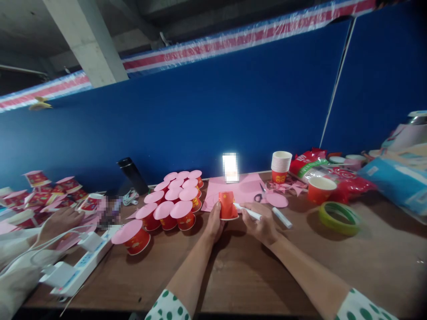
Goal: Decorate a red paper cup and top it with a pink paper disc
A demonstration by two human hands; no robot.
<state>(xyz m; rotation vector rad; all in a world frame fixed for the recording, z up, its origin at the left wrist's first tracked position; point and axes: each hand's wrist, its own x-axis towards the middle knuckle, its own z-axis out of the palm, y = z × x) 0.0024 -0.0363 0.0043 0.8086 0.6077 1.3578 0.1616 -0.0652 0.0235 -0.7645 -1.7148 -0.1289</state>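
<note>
My left hand (214, 223) is closed round a red paper cup (227, 205) that stands upside down on the brown table (233, 271). My right hand (262, 222) grips a white pen (247, 212), and its tip touches the cup's right side. Just behind the cup lies a pink paper sheet (245, 186) with scissors (259, 194) on it. A pink paper disc (277, 200) and a white stick-like object (282, 218) lie close to my right hand.
Several red cups capped with pink discs (173, 204) cluster at the left. Another person's hand (60, 222) rests at far left beside a white power strip (78, 262). A cup stack (280, 166), an open red cup (320, 189), a green tape roll (339, 218) and bags lie right.
</note>
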